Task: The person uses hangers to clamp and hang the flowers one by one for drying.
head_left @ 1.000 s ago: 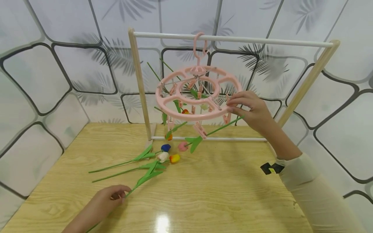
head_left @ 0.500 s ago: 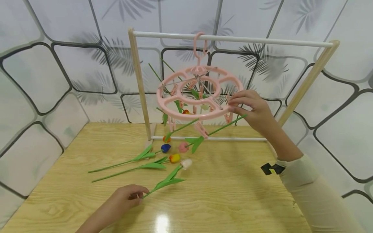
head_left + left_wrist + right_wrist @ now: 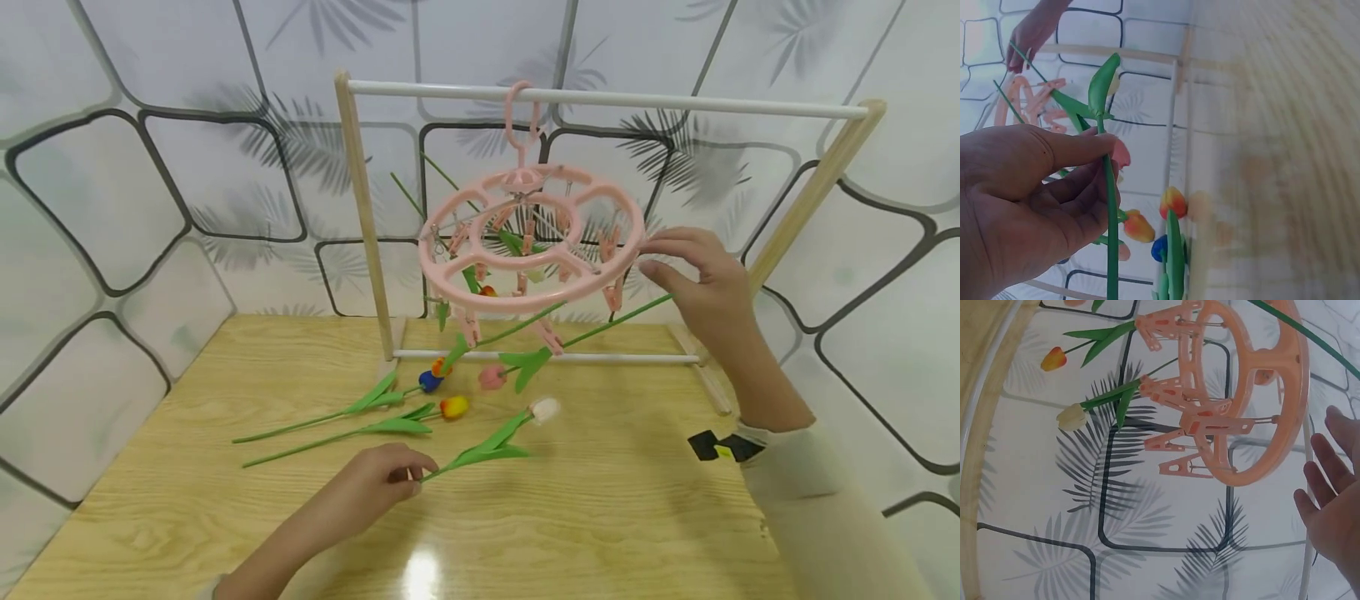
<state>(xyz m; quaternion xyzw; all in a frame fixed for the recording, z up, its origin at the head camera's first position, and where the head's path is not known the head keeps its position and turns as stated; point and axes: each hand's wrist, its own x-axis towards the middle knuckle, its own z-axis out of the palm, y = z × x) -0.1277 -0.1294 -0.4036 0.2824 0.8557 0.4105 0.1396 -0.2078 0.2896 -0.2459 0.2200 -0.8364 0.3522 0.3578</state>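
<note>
In the head view my left hand [image 3: 382, 479] pinches the stem of an artificial white tulip [image 3: 545, 410], its bloom pointing right above the wooden table. The left wrist view shows thumb and fingers on the green stem [image 3: 1112, 212]. A round pink clip hanger [image 3: 487, 302] hangs from the rack by its hook. Beside its right rim is my right hand [image 3: 708, 279]; the right wrist view has its fingers [image 3: 1319, 487] spread apart from the ring. Clothespins hold several tulips, among them a pink one [image 3: 492, 377] at the front and a cream one [image 3: 1071, 417] farther round.
The rack has a white top rail [image 3: 675, 102] and wooden posts [image 3: 813, 200]. To the left on the table [image 3: 187, 517] lie a blue tulip [image 3: 430, 381] and a yellow-red tulip [image 3: 454, 407]. A patterned backdrop stands behind.
My left hand has carried the white tulip rightward, away from the other tulips on the table. The hanger has turned and swung slightly right, and my right hand has moved right off its rim.
</note>
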